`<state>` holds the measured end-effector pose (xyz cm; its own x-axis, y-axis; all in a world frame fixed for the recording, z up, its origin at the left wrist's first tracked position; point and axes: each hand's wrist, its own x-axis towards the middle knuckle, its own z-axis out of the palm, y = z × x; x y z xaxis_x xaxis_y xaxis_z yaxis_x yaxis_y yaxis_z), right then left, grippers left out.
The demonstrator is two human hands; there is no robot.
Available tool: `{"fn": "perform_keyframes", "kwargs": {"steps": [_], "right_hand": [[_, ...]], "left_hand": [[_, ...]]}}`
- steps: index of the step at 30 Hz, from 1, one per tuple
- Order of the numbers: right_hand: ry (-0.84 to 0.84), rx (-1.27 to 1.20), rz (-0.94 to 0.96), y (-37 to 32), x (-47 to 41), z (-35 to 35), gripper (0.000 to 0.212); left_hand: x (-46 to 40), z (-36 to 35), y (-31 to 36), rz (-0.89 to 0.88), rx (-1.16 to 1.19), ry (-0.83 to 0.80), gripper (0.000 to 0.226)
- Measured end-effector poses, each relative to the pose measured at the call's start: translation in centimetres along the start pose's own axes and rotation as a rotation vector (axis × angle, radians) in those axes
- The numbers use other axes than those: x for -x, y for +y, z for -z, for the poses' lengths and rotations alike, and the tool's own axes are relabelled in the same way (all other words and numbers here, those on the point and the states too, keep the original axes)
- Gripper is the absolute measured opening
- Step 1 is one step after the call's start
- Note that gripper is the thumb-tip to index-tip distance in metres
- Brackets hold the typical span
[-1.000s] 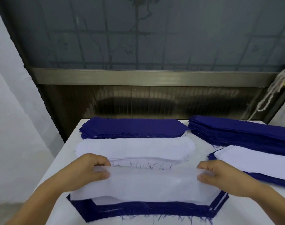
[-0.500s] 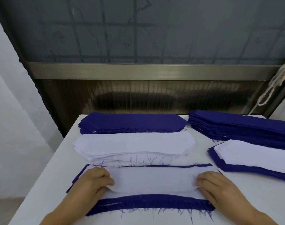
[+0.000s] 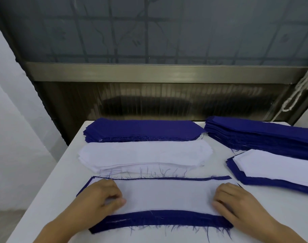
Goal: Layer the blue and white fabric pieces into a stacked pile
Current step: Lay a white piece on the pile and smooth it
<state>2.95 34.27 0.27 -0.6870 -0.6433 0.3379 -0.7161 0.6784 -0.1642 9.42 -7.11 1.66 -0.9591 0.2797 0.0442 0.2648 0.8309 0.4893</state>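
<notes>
The left hand (image 3: 100,199) lies palm down on the left end of a white fabric piece (image 3: 167,195), its fingers bent at the knuckles with the tips pressing the cloth, the thumb stretched along it. The right hand (image 3: 237,204) lies on the right end of the same piece, fingers fairly straight and spread, pressing it flat; neither hand grips anything.

The white fabric piece lies on a slightly larger dark blue fabric piece (image 3: 160,220) near the front edge of the white counter (image 3: 49,195). The blue shows as a broad frayed band along the front and a thin line along the back, so the white piece sits shifted toward the back.

Just behind this pair, a pile of white fabric pieces (image 3: 144,155) lies across the middle of the counter, with loose blue threads along its front edge. Behind it, at the back edge, lies a pile of dark blue fabric pieces (image 3: 142,128). Toward the back right corner rests a taller stack of dark blue fabric (image 3: 258,135). In front of that, along the right edge, lies a layered pile with white on top and blue edges showing beneath (image 3: 272,165).
</notes>
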Motion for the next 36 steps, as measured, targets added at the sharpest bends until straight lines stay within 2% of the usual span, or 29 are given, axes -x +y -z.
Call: {"fn": "perform_keyframes", "kwargs": {"steps": [2,6,8,11,16,22,28,31,34,36], "right_hand": [[-0.058,0.034,-0.055,0.7,-0.4,0.4,0.02],[-0.12,0.036,-0.198,2.2,-1.8,1.4,0.028],[-0.084,-0.056,-0.238,2.7,-3.9,1.3,0.021],[-0.014,-0.163,-0.267,3.6,-9.0,0.3,0.006],[0.031,-0.173,-0.355,6.2,-17.8,-2.4,0.008],[-0.165,-0.097,-0.388,8.6,-22.1,-4.6,0.01],[-0.157,-0.134,-0.342,9.5,-22.6,-5.0,0.01],[-0.194,-0.165,-0.365,9.9,-23.4,-5.0,0.013],[-0.235,-0.196,-0.407,10.3,-24.3,-5.1,0.025],[-0.263,-0.163,-0.423,10.3,-24.8,-5.2,0.03]], "left_hand": [[-0.4,0.2,-0.5,0.034,-0.067,-0.009,0.014],[-1.8,1.1,-1.1,0.114,-0.171,-0.021,0.023],[-3.8,1.2,-0.5,0.083,-0.152,0.063,0.023],[-8.4,1.1,0.7,0.066,-0.155,0.182,0.007],[-16.4,1.3,1.6,0.084,-0.078,0.296,0.011],[-22.5,1.0,0.9,0.202,0.025,0.197,0.016],[-24.5,0.5,0.4,0.24,0.044,0.067,0.013],[-25.1,0.5,0.5,0.269,0.052,0.051,0.021],[-25.7,0.5,0.7,0.3,0.002,0.029,0.032],[-26.1,0.4,0.7,0.315,-0.016,0.03,0.03]]}}
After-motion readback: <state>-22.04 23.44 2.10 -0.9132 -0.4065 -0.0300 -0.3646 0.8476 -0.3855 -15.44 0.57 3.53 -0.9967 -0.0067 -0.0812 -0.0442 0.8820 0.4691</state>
